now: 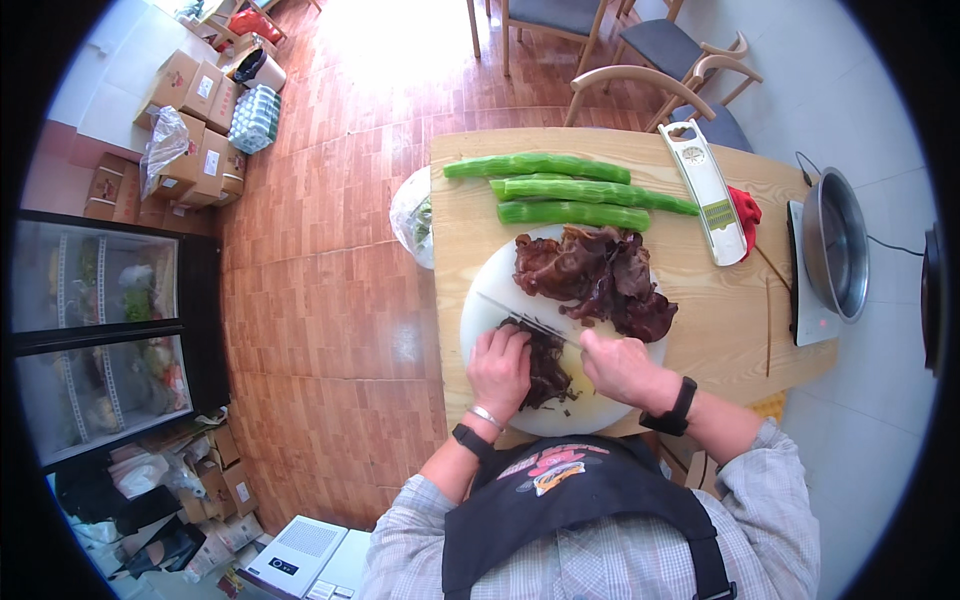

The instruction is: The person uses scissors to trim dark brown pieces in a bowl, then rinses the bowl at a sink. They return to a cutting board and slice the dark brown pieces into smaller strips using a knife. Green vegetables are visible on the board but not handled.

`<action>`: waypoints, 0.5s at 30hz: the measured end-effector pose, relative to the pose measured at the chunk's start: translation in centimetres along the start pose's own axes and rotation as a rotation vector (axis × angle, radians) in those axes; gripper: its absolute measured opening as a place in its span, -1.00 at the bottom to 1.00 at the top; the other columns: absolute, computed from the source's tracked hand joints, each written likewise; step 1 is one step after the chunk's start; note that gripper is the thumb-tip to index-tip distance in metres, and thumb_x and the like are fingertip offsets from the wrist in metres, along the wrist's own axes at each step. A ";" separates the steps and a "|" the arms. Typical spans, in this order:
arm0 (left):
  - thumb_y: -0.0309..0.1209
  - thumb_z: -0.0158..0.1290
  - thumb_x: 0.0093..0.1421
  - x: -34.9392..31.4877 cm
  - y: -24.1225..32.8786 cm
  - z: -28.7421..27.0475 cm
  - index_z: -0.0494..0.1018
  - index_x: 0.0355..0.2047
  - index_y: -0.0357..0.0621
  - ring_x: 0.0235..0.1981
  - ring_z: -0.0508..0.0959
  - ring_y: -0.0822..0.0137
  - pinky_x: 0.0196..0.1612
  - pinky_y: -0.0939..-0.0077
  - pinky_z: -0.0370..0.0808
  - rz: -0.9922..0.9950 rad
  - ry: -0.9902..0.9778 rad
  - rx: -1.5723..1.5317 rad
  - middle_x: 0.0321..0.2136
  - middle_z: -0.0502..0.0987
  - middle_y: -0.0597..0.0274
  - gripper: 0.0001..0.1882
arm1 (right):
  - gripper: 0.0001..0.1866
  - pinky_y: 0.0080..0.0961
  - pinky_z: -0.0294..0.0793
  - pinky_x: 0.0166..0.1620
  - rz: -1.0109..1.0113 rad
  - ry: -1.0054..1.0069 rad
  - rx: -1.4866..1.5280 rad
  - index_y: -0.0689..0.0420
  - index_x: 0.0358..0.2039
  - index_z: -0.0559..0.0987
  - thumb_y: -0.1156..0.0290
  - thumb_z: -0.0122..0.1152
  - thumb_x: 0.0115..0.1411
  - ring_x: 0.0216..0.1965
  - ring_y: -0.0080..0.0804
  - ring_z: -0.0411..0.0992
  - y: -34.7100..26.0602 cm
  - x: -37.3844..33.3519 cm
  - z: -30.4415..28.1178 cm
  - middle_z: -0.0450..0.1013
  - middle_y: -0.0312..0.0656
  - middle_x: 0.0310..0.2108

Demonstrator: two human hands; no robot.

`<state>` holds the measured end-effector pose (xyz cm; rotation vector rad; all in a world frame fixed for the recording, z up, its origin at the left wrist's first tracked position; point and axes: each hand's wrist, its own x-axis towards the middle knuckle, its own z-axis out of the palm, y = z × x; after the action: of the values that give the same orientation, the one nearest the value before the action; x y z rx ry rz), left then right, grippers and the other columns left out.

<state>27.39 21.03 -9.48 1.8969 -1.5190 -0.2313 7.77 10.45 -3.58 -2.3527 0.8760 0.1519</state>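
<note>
On a round white cutting board [481, 290], my left hand [500, 362] presses curled fingers onto a dark pile of wood ear mushroom [547, 368], part of it cut into thin strips. My right hand [625, 368] is closed round the handle of a kitchen knife [535, 322]. Its blade slants to the upper left along the far side of that pile, close to my left fingertips. Larger whole pieces of brown wood ear [590, 270] lie on the far part of the board. Several peeled green stalks [590, 190] rest on the table beyond them.
The wooden table [715, 310] also carries a white grater [708, 195], a red cloth [745, 222] and a metal bowl [838, 245] on a scale [810, 325]. A plastic bag [412, 215] is beside the left edge. Chairs [655, 55] stand beyond; a glass-door fridge [100, 330] is at left.
</note>
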 end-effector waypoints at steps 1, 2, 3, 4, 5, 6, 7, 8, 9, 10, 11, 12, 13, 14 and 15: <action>-0.52 0.22 0.09 0.1 0.0 -0.1 0.61 -0.22 -0.08 -0.13 0.56 0.06 -0.06 0.20 0.53 -0.005 -0.001 -0.008 -0.18 0.62 0.22 -0.78 | -0.86 0.04 0.54 -0.38 -0.010 -0.008 -0.027 0.23 -0.25 0.34 0.44 0.06 0.30 -0.48 0.16 0.56 -0.2 0.1 -0.6 0.53 0.10 -0.55; -0.52 0.22 0.08 0.0 0.1 -0.1 0.61 -0.22 -0.08 -0.13 0.56 0.07 -0.06 0.20 0.53 0.002 0.007 -0.010 -0.18 0.62 0.22 -0.78 | -0.86 0.03 0.54 -0.39 -0.020 -0.026 -0.056 0.23 -0.26 0.35 0.44 0.07 0.29 -0.49 0.15 0.56 -0.3 0.0 -1.1 0.52 0.10 -0.56; -0.52 0.22 0.08 0.0 0.0 -0.1 0.61 -0.22 -0.08 -0.12 0.55 0.07 -0.06 0.20 0.53 0.006 0.017 -0.011 -0.18 0.62 0.22 -0.78 | -0.87 0.02 0.54 -0.41 -0.032 -0.046 -0.087 0.23 -0.26 0.35 0.45 0.07 0.28 -0.49 0.14 0.56 -0.5 -0.2 -1.5 0.52 0.09 -0.56; -0.52 0.22 0.08 0.0 -0.1 -0.1 0.61 -0.23 -0.08 -0.12 0.55 0.08 -0.06 0.20 0.53 0.008 0.028 -0.011 -0.18 0.62 0.22 -0.78 | -0.87 0.01 0.54 -0.42 -0.029 -0.040 -0.088 0.23 -0.27 0.35 0.46 0.08 0.28 -0.50 0.13 0.56 -0.6 -0.4 -1.6 0.52 0.09 -0.57; -0.52 0.22 0.08 -0.1 -0.2 -0.2 0.61 -0.23 -0.08 -0.12 0.55 0.08 -0.06 0.20 0.53 0.014 0.024 -0.019 -0.18 0.61 0.23 -0.79 | -0.87 0.01 0.53 -0.42 -0.036 -0.039 -0.095 0.23 -0.28 0.36 0.46 0.08 0.27 -0.51 0.12 0.56 -0.6 -0.6 -1.8 0.51 0.08 -0.58; -0.52 0.21 0.08 -0.1 -0.4 -0.2 0.61 -0.23 -0.07 -0.12 0.55 0.09 -0.06 0.19 0.53 0.016 0.025 -0.024 -0.18 0.61 0.23 -0.79 | -0.88 0.00 0.53 -0.43 -0.049 -0.039 -0.104 0.22 -0.29 0.36 0.47 0.08 0.27 -0.52 0.11 0.55 -0.5 -0.4 -1.9 0.51 0.08 -0.58; -0.52 0.21 0.08 -0.4 -0.4 -0.2 0.61 -0.23 -0.07 -0.12 0.55 0.09 -0.06 0.19 0.52 0.017 0.027 -0.029 -0.18 0.61 0.23 -0.79 | -0.88 0.00 0.53 -0.43 -0.042 -0.033 -0.103 0.23 -0.29 0.36 0.48 0.08 0.27 -0.51 0.12 0.55 -0.5 -0.4 -1.9 0.50 0.08 -0.58; -0.52 0.22 0.09 -0.4 -0.4 -0.2 0.61 -0.24 -0.06 -0.12 0.55 0.12 -0.07 0.21 0.52 0.023 0.036 -0.020 -0.18 0.60 0.25 -0.80 | -0.89 0.00 0.53 -0.42 -0.037 -0.015 -0.100 0.23 -0.29 0.36 0.48 0.07 0.27 -0.51 0.13 0.55 -0.5 -0.4 -1.7 0.50 0.08 -0.58; -0.52 0.22 0.09 -0.6 -0.4 -0.1 0.61 -0.24 -0.06 -0.12 0.55 0.13 -0.07 0.22 0.52 0.022 0.039 -0.023 -0.18 0.60 0.26 -0.80 | -0.89 0.01 0.53 -0.41 -0.031 0.000 -0.094 0.23 -0.29 0.35 0.49 0.07 0.27 -0.50 0.13 0.55 -0.8 -0.5 -1.5 0.50 0.08 -0.57; -0.51 0.22 0.09 -0.6 -0.4 0.0 0.61 -0.24 -0.06 -0.11 0.55 0.13 -0.07 0.22 0.51 0.022 0.041 -0.025 -0.18 0.60 0.27 -0.80 | -0.90 0.00 0.53 -0.40 -0.035 0.020 -0.063 0.23 -0.29 0.35 0.50 0.05 0.27 -0.48 0.14 0.55 -1.0 -0.4 -1.8 0.51 0.09 -0.54; -0.51 0.22 0.09 -0.7 -0.7 -0.2 0.61 -0.24 -0.06 -0.11 0.55 0.14 -0.07 0.23 0.51 0.028 0.035 -0.021 -0.18 0.60 0.28 -0.80 | -0.90 0.00 0.53 -0.39 -0.043 0.024 -0.065 0.23 -0.30 0.35 0.50 0.05 0.27 -0.47 0.15 0.55 -1.3 -0.4 -1.6 0.51 0.09 -0.53; -0.50 0.22 0.10 -0.7 -0.8 -0.3 0.62 -0.24 -0.05 -0.11 0.54 0.14 -0.07 0.23 0.51 0.020 0.033 -0.016 -0.18 0.60 0.29 -0.81 | -0.90 0.00 0.53 -0.39 -0.049 0.030 -0.065 0.23 -0.30 0.35 0.50 0.05 0.28 -0.47 0.15 0.55 -1.5 -0.4 -1.5 0.51 0.09 -0.52; -0.50 0.22 0.10 -0.6 -0.7 -0.4 0.62 -0.24 -0.05 -0.10 0.54 0.15 -0.07 0.23 0.50 0.013 0.030 -0.012 -0.18 0.60 0.30 -0.81 | -0.91 0.00 0.53 -0.39 -0.053 0.036 -0.063 0.23 -0.30 0.35 0.50 0.05 0.28 -0.47 0.15 0.55 -1.6 -0.2 -1.5 0.51 0.10 -0.51; -0.49 0.22 0.10 -0.6 -0.6 -0.3 0.62 -0.24 -0.04 -0.10 0.54 0.15 -0.07 0.23 0.50 0.016 0.018 -0.020 -0.18 0.60 0.30 -0.81 | -0.90 0.01 0.53 -0.39 -0.062 0.027 -0.073 0.23 -0.30 0.35 0.50 0.05 0.28 -0.47 0.15 0.54 -1.6 -0.3 -1.4 0.51 0.10 -0.51; -0.48 0.23 0.10 -0.6 -0.8 -0.3 0.62 -0.24 -0.04 -0.10 0.54 0.15 -0.08 0.23 0.50 0.016 0.016 -0.013 -0.19 0.60 0.30 -0.82 | -0.90 0.01 0.53 -0.39 -0.068 0.018 -0.083 0.23 -0.30 0.34 0.50 0.05 0.28 -0.47 0.15 0.54 -1.6 -0.4 -1.4 0.51 0.10 -0.51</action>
<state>28.00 21.79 -9.90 1.8717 -1.5178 -0.2184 8.28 10.79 -1.55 -2.4611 0.8109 0.1416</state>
